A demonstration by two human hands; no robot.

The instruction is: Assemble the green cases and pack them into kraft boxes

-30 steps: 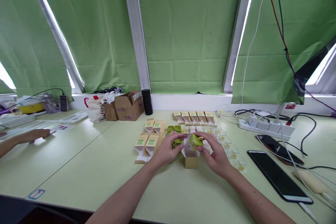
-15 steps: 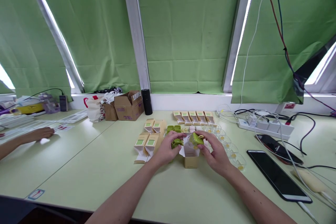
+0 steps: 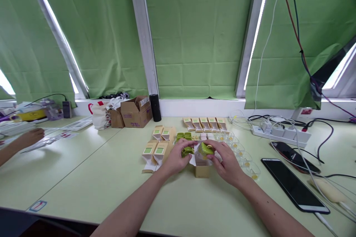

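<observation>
The counter [image 3: 91, 177] is cut off left and right; the left hand [image 3: 178, 157] has fingertips partly hidden, so whether its grip pinches I cannot tell; the right hand [image 3: 226, 160] faces it; between them, the open box [image 3: 202, 172] has its inside partly hidden; over its mouth the green-lidded container [image 3: 205, 149], pinched in the right grip, tilts, green end up and rightward.

Bright and evenly lit, with daylight slicing through gaps [image 3: 342, 69] in the green blinds [image 3: 200, 37] to either side of the black cylinder [image 3: 155, 107], glare on shiny sheeting [image 3: 46, 142] well left of it, and wide-angle stretching farthest from it.
</observation>
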